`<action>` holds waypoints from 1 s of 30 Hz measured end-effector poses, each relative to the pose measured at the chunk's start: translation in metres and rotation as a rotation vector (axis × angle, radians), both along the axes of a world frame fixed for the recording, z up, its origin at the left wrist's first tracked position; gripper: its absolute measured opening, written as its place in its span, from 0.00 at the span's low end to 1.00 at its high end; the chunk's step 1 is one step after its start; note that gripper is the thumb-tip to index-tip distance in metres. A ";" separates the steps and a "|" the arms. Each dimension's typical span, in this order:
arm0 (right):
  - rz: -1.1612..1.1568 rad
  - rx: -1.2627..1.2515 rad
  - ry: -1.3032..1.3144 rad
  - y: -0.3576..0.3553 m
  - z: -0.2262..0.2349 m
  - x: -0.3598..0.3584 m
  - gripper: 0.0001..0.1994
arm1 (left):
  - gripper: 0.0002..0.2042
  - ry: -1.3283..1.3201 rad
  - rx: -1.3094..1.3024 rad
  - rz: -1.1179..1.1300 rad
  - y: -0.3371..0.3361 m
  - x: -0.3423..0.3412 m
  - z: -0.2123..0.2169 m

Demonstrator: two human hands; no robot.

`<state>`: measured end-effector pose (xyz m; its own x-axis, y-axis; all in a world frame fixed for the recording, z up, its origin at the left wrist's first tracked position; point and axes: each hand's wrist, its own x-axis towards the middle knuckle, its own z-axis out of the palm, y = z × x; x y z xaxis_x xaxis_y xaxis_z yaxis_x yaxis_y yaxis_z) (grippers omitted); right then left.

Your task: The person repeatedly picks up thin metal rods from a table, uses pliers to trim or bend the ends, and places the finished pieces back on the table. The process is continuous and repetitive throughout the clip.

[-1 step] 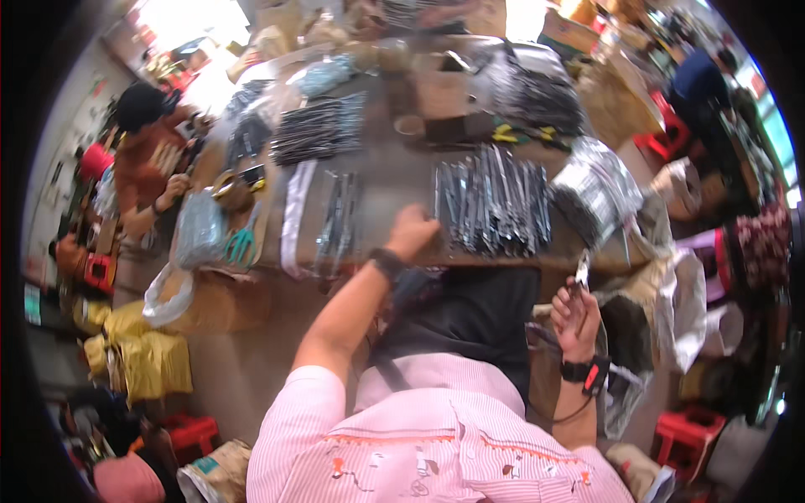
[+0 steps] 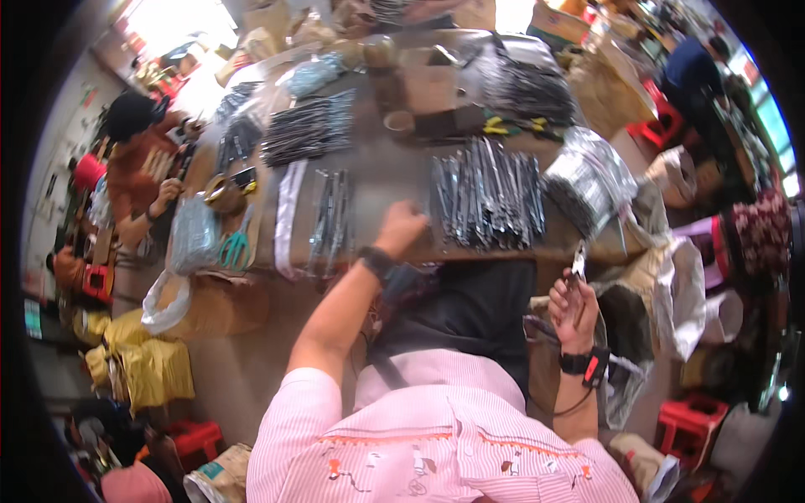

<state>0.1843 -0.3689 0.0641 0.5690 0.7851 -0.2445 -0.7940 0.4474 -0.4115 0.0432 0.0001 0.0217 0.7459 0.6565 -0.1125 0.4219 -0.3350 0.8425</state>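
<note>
left hand [image 2: 401, 228] resting loose on table [image 2: 377, 172] beside metal tools [image 2: 486, 201], right hand [image 2: 573, 308] gripping pliers [image 2: 578, 267]

— What sort of place is this?
— A crowded workshop for hand assembly. Ahead of the person's hands, the worktable [image 2: 394, 168] is heaped with bundled metal tools [image 2: 486, 197].
— Anything else?
— A seated co-worker [image 2: 138, 172] off to the left, red stools [image 2: 692, 419], and sacks [image 2: 142, 360] all around.

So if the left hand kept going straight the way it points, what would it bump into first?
Probably the row of slim metal tools spread on the brown table. The left hand reaches up and slightly right toward its near edge, though depth is hard to judge.
</note>
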 end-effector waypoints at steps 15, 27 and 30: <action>-0.060 0.184 0.135 -0.020 -0.016 0.010 0.17 | 0.14 0.154 0.338 0.070 -0.016 0.004 0.015; -0.246 -0.001 -0.106 -0.023 -0.030 0.083 0.04 | 0.05 -0.235 -1.119 0.112 -0.017 -0.028 0.044; -0.404 -0.434 -0.353 -0.004 -0.033 0.100 0.03 | 0.05 -0.320 -1.247 0.080 -0.028 -0.039 0.052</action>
